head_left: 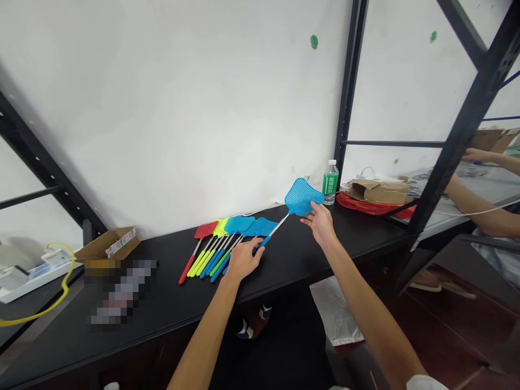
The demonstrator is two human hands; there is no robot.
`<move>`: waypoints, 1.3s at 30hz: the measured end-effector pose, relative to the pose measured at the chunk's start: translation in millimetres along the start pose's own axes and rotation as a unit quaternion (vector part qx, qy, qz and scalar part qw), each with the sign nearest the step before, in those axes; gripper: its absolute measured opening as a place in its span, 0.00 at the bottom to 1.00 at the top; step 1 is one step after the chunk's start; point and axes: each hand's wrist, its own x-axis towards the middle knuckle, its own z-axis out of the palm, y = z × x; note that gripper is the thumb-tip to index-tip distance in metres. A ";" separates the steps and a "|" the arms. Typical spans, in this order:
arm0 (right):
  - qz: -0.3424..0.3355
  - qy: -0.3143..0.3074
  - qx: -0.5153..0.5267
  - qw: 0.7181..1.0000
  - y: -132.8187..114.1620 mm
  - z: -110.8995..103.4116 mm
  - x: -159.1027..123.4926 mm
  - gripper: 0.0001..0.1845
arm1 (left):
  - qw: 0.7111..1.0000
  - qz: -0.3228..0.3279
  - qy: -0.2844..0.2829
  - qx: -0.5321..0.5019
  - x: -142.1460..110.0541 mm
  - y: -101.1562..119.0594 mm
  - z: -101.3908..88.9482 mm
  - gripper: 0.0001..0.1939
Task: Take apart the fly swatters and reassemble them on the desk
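Observation:
A blue fly swatter (304,197) is held up at a slant above the black table, its perforated head toward the upper right. My left hand (244,259) is closed around its blue handle. With thumb and fingers, my right hand (320,221) pinches the lower right edge of the head. Left of it lies a row of several fly swatters, heads toward the wall and handles toward me. Among them are a red fly swatter (187,267), yellow-green ones (200,265) and blue-headed ones (239,223). My left hand partly hides the rightmost handles.
A green-labelled water bottle (330,184) stands by the wall. An open cardboard box (106,244) and a power strip (36,279) are at left. At right, a torn carton (377,190) rests on a red bag (365,207); a co-worker's arm (479,203) shows behind the shelf post (459,124).

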 end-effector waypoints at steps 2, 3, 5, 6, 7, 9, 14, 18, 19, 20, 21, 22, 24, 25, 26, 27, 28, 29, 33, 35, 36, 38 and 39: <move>0.000 -0.003 -0.006 1.000 0.3 -0.3 -0.1 0.13 | 1.000 0.000 0.001 0.000 0.1 0.7 -0.3 0.16; 0.002 -0.004 -0.008 1.000 0.3 -0.3 -0.2 0.13 | 1.000 0.000 0.002 0.000 0.2 1.1 -0.5 0.16; 0.005 -0.007 -0.013 1.000 0.1 0.1 -0.7 0.13 | 1.000 0.000 0.005 -0.001 0.3 1.9 -0.6 0.16; 0.007 -0.007 -0.016 1.000 -0.1 0.5 -1.0 0.13 | 1.000 0.000 0.006 -0.002 0.4 2.2 -0.5 0.16; 0.008 -0.008 -0.020 1.000 -0.2 0.9 -1.5 0.13 | 1.000 0.000 0.008 -0.002 0.4 2.3 -0.3 0.16; 0.008 -0.010 -0.029 0.999 -0.5 1.8 -2.5 0.13 | 1.000 -0.002 0.010 -0.003 0.5 2.2 0.1 0.16; -0.005 -0.008 -0.052 0.999 0.1 3.4 -4.2 0.14 | 1.000 0.001 0.009 -0.005 0.6 0.8 0.7 0.17; -0.024 0.002 -0.086 0.996 1.6 3.7 -3.8 0.17 | 1.000 0.003 0.008 -0.001 0.6 0.5 0.5 0.17; -0.028 0.003 -0.092 0.995 1.9 3.7 -3.6 0.17 | 1.000 0.003 0.007 0.000 0.6 0.5 0.4 0.17; -0.032 0.003 -0.099 0.995 2.0 3.6 -3.4 0.18 | 1.000 0.004 0.005 0.002 0.6 0.6 0.4 0.17; -0.035 0.004 -0.105 0.994 2.1 3.4 -3.2 0.18 | 1.000 0.006 0.004 0.004 0.6 0.6 0.3 0.17; -0.038 0.006 -0.112 0.993 2.1 3.2 -3.0 0.19 | 1.000 0.007 0.004 0.006 0.5 0.7 0.2 0.17; -0.042 0.012 -0.127 0.991 2.1 2.4 -2.5 0.19 | 1.000 0.010 0.005 0.006 0.3 0.6 0.1 0.17; -0.045 0.014 -0.135 0.990 2.1 1.9 -2.3 0.19 | 1.000 0.012 0.005 0.005 0.1 0.6 0.0 0.16; -0.050 0.016 -0.143 0.988 2.3 1.3 -2.0 0.18 | 1.000 0.012 0.007 0.004 0.0 0.5 -0.1 0.16; -0.056 0.017 -0.152 0.987 2.5 0.9 -1.8 0.18 | 1.000 0.013 0.008 0.004 -0.1 0.6 -0.2 0.16; -0.062 0.018 -0.160 0.985 2.8 0.5 -1.6 0.18 | 1.000 0.012 0.009 0.004 -0.2 0.7 -0.3 0.16; -0.067 0.019 -0.167 0.984 3.1 0.3 -1.4 0.18 | 1.000 0.011 0.010 0.005 -0.3 1.0 -0.5 0.16; -0.056 0.021 -0.162 0.985 2.4 0.9 -1.4 0.17 | 1.000 0.007 0.021 0.003 -0.6 4.4 -1.9 0.15; -0.032 0.009 -0.132 0.991 0.5 1.2 -1.7 0.16 | 0.999 0.005 0.034 -0.001 -0.7 6.7 -3.3 0.14; -0.022 0.000 -0.112 0.993 -0.7 0.9 -1.7 0.16 | 0.999 0.003 0.041 -0.003 -0.9 7.6 -4.1 0.13; -0.016 -0.011 -0.073 0.997 -3.6 -1.0 -1.0 0.15 | 0.999 0.000 0.051 -0.007 -1.1 8.6 -5.5 0.11; -0.017 -0.010 -0.058 0.998 -5.2 -2.8 -0.1 0.15 | 0.999 -0.004 0.054 -0.007 -1.3 8.6 -6.1 0.11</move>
